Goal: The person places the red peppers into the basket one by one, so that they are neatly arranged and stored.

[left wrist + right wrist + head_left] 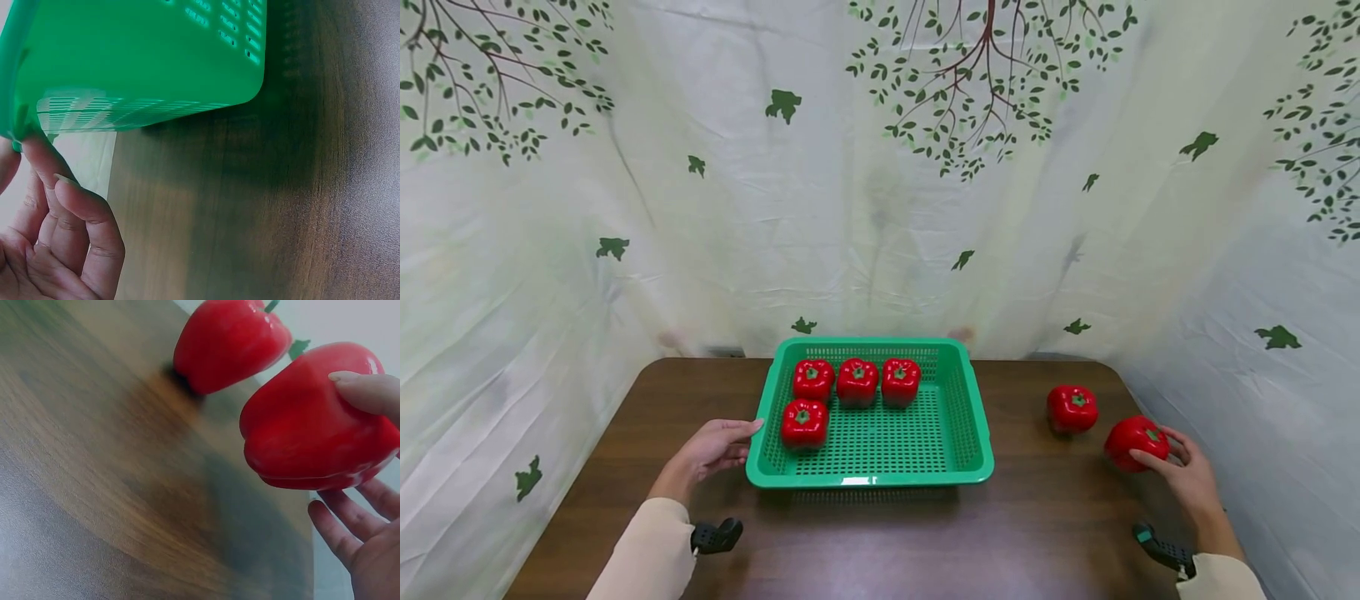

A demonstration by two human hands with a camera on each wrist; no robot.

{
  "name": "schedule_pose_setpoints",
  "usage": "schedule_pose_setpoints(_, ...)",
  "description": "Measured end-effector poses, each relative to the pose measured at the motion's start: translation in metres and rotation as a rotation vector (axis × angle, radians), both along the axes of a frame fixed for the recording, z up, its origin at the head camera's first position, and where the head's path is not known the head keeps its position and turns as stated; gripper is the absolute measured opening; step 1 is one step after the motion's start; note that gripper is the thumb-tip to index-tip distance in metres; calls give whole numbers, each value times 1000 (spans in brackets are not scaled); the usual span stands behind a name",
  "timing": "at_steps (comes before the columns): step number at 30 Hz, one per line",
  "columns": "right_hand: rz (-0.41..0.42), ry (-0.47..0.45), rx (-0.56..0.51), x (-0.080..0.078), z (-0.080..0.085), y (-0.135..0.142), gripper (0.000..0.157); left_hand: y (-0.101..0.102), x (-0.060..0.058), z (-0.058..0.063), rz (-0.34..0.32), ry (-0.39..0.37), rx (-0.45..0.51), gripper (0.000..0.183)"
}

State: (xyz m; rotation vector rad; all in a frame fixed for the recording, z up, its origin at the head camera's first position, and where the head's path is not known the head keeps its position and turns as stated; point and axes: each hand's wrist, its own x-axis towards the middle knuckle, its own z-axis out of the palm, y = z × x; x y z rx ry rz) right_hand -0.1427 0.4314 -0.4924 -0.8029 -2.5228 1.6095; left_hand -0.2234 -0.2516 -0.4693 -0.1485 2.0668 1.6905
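A green plastic basket (887,480) stands on the table with several red bell peppers (857,383) in its left and back part. My left hand (721,446) pinches the basket's left rim between thumb and forefinger; in the left wrist view the other fingers (94,244) curl below the rim. At the right side of the table my right hand (1187,475) grips a red bell pepper (1131,443), thumb on one side and fingers on the other. The right wrist view shows that held pepper (306,425) tilted, seemingly just off the table. Another red bell pepper (1072,409) stands just left of it.
The brown wooden table (880,550) has rounded back corners. Behind it and at both sides hangs a pale curtain (880,208) printed with branches and leaves. A dark device is strapped to each wrist.
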Motion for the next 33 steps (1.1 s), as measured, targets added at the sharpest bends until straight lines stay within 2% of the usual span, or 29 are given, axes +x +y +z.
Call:
schedule_pose_setpoints(4,29,13,-8,2,5,-4,94,0,0,-1,1,1,7,46)
schedule_pose_setpoints(11,139,52,37,4,10,-6,82,-1,1,-1,1,1,10,47)
schedule_pose_setpoints(16,189,69,36,7,14,-10,80,0,0,-1,5,-4,7,48)
schedule_pose_setpoints(26,247,106,9,11,18,-19,76,0,1,0,8,-8,3,48)
schedule_pose_setpoints(33,280,136,45,10,21,-26,76,0,0,0,14,-18,16,49)
